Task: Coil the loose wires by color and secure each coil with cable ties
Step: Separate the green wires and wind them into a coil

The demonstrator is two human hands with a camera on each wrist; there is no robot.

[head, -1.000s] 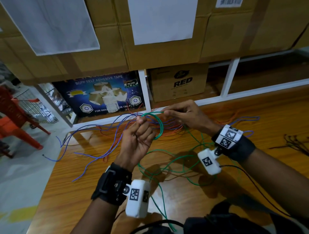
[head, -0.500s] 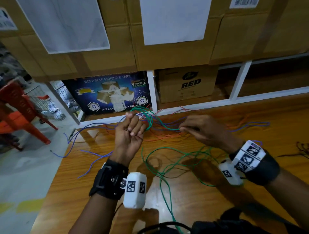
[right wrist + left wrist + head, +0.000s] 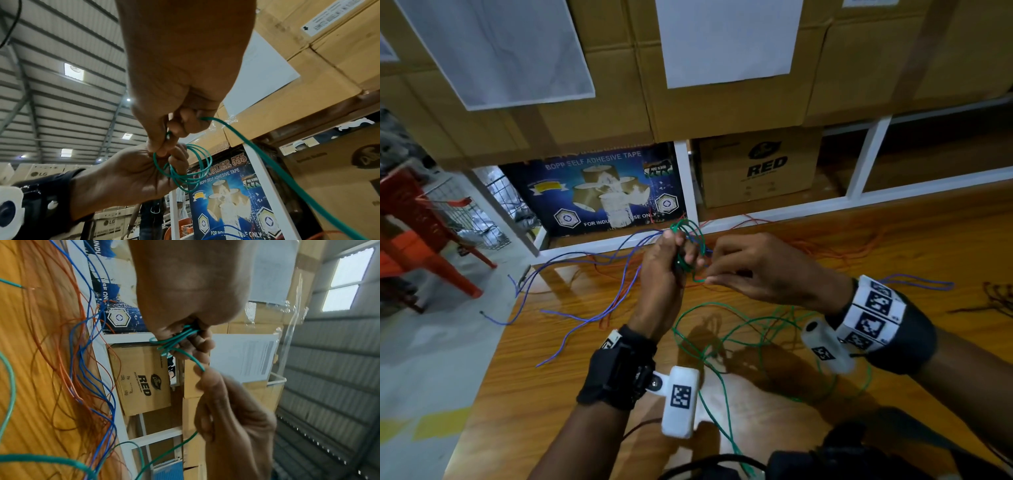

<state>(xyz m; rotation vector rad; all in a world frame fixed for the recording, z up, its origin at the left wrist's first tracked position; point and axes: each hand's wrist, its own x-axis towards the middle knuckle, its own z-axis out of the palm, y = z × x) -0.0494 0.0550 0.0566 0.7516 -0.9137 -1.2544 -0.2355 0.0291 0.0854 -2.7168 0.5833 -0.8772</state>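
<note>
1. The left hand (image 3: 667,263) is closed tight around a small green coil (image 3: 186,165). The loops stick out past its fingers, above the table (image 3: 893,240).
2. The right hand (image 3: 763,267) pinches the green wire (image 3: 267,155) between thumb and fingertip, right next to the coil. The two hands almost touch.
3. The wire looks thin, light and bendy. It seems a bit springy too, so the loops may pop open if the left hand lets go. The coating looks smooth, so it may slip through a loose pinch.
4. A good place to hold is where all the loops cross, so one squeeze keeps them together. The right hand should hold the free wire close to the coil so each new loop stays the same size.
5. From the right hand, the rest of the green wire (image 3: 739,339) drops to the table and lies in loose curls in front of the person. Much of it is not coiled yet.
6. Blue wires (image 3: 592,308) lie on the table to the left of the coil and hang over the table edge. Orange wires (image 3: 835,246) lie behind the hands, toward the far side.
7. Dark thin strips (image 3: 996,298) lie far to the right of the coil. They may be the cable ties, but they are too small to tell. No coil looks tied yet.
</note>
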